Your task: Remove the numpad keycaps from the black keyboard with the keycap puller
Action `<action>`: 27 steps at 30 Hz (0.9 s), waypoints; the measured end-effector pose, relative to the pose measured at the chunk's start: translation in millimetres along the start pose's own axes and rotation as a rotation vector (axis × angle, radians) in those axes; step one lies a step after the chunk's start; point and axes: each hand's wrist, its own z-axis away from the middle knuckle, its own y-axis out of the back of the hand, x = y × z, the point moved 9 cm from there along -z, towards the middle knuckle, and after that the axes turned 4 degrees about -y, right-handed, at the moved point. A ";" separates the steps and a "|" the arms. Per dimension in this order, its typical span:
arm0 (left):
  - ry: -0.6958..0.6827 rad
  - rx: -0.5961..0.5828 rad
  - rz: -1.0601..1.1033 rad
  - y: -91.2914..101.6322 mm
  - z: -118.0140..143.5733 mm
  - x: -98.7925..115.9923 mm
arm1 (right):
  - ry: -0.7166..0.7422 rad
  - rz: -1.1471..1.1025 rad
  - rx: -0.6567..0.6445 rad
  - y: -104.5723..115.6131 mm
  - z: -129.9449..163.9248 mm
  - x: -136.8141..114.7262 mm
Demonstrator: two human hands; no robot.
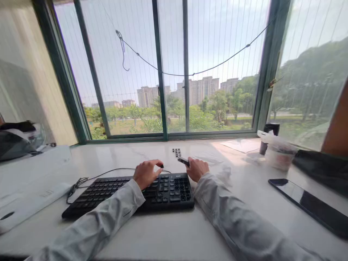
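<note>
Bright daylight from the window [174, 43], tabletop [163, 232] glare, edges stretched

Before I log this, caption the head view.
Left hand pinching a black piece at the keyboard; right hand holding a tool beside loose keycaps.

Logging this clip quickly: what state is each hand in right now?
Left hand: closed, pinching a small black piece, probably a key.
Right hand: closed, holding a slim dark tool.

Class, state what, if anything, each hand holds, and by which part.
The left hand pinches a small black key-like piece; which part is too small to tell. The right hand grips a slim dark tool by its right end.
</note>
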 end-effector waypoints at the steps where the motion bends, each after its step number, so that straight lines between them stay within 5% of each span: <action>1: 0.012 0.002 -0.012 2.5 -1.0 -3.2 | -0.002 -0.005 -0.002 -0.3 0.4 0.2; 10: -0.066 -0.179 -0.179 -8.6 -37.6 -9.0 | -0.021 -0.054 -0.024 3.4 0.5 2.2; 20: -0.029 -0.315 -0.197 -76.3 -140.4 -18.6 | -0.066 -0.060 -0.024 4.0 -3.4 14.8; 27: 0.004 -0.420 -0.189 -130.3 -173.9 -20.1 | -0.075 -0.050 -0.030 1.2 -6.5 19.1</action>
